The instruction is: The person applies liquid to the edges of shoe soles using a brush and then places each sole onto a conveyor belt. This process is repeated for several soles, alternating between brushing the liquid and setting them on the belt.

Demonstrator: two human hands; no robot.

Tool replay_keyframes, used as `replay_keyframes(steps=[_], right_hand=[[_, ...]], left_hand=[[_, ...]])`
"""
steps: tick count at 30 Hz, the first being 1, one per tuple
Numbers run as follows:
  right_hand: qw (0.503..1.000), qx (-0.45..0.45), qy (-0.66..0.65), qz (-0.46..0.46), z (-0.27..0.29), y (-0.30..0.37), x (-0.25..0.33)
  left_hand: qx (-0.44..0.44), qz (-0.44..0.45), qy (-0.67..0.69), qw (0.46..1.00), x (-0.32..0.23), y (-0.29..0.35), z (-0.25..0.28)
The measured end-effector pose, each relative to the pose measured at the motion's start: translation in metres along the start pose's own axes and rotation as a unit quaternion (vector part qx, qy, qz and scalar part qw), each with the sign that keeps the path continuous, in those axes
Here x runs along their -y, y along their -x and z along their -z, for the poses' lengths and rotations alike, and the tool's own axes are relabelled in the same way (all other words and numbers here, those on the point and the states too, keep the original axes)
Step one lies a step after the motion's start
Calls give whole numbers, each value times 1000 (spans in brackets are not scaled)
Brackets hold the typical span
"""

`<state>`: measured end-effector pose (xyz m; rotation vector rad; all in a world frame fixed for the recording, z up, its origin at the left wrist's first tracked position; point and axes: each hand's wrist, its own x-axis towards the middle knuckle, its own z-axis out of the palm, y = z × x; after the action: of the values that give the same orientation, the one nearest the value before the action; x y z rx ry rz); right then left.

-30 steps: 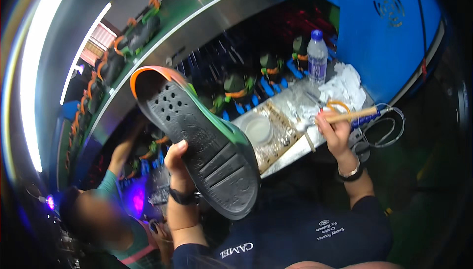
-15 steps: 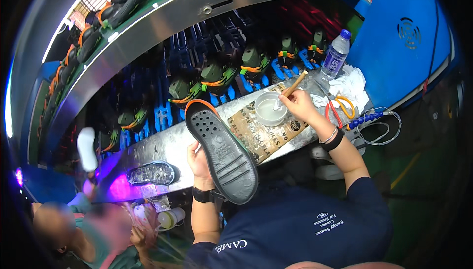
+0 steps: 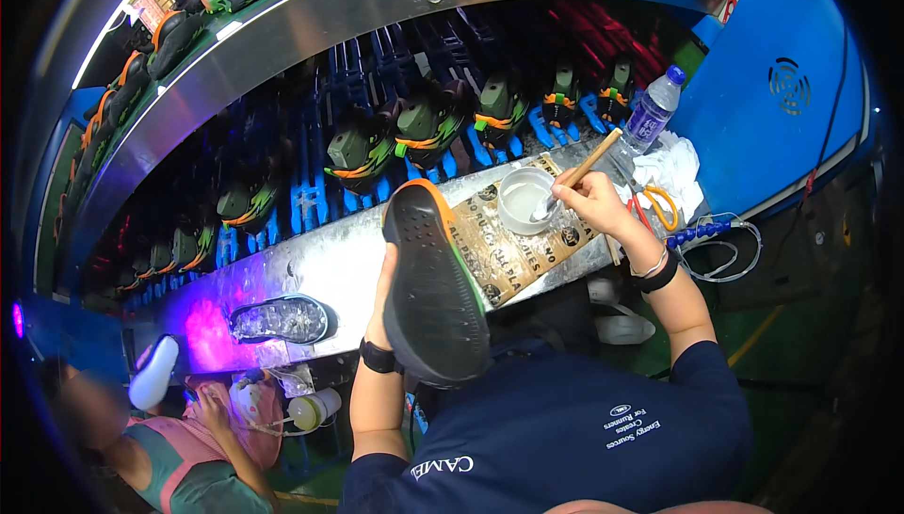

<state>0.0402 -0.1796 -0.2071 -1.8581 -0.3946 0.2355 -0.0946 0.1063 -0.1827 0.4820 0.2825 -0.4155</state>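
A black shoe sole (image 3: 435,293) with an orange toe rim and a thin green edge stands tilted in front of me. My left hand (image 3: 379,299) is closed round its left side, the fingers mostly hidden behind it. My right hand (image 3: 595,201) pinches a wooden-handled brush (image 3: 596,157), whose white bristles reach the right rim of a round, translucent bowl (image 3: 518,196). Whitish liquid shows in the bowl, which sits on printed brown cardboard (image 3: 508,265).
Behind the metal bench (image 3: 311,265) hang several shoe uppers (image 3: 428,128) on blue holders. To the right are a water bottle (image 3: 656,109), white rags (image 3: 670,170), orange-handled pliers (image 3: 661,208) and a blue hose (image 3: 702,230). Another sole (image 3: 281,319) lies left, near a co-worker (image 3: 202,448).
The sole in my left hand has turned, so its holes and ridges show less. My brush has shifted toward the bowl's right rim. The co-worker's white sole has moved down.
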Motion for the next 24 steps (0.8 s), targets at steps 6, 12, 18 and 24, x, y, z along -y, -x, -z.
replay_keyframes(steps=[6, 12, 18, 24], right_hand=[[996, -30, -75, 49, -13, 7, 39], [988, -25, -76, 134, -29, 10, 60], [980, -38, -64, 186, -32, 9, 71], [977, -13, -79, 200, -34, 5, 81]], left_hand=[[-11, 21, -29, 999, 12, -5, -28], [-2, 51, -103, 993, 18, 5, -54], [-12, 72, -115, 991, 19, 9, -54], [34, 46, -145, 988, 24, 6, -55]])
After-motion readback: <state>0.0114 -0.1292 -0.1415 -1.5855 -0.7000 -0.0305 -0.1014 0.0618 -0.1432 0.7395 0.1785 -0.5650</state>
